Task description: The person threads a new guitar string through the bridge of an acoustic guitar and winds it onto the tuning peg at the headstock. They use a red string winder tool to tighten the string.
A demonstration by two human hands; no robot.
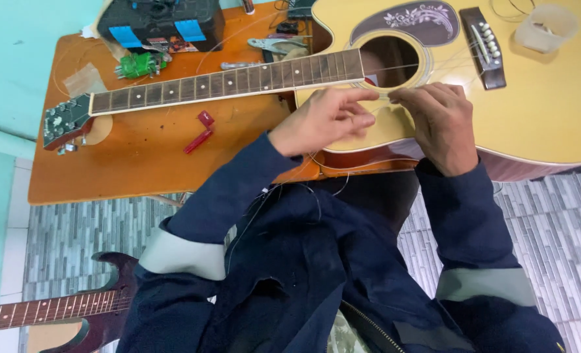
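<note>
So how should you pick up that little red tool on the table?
Probably by the long arm of the red tool, pinching its two long sides from above. It lies flat on bare orange table, bent like an L, with nothing crowding it. The short end near the guitar neck looks too stubby to hold well.

Dark navy work jacket with pale grey bands on both sleeves, seemingly a zip at front.

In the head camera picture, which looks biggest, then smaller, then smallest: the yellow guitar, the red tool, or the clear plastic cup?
1. Yellow guitar, by far the largest.
2. Clear plastic cup.
3. Red tool, thin and small, though not much smaller than the cup.
</note>
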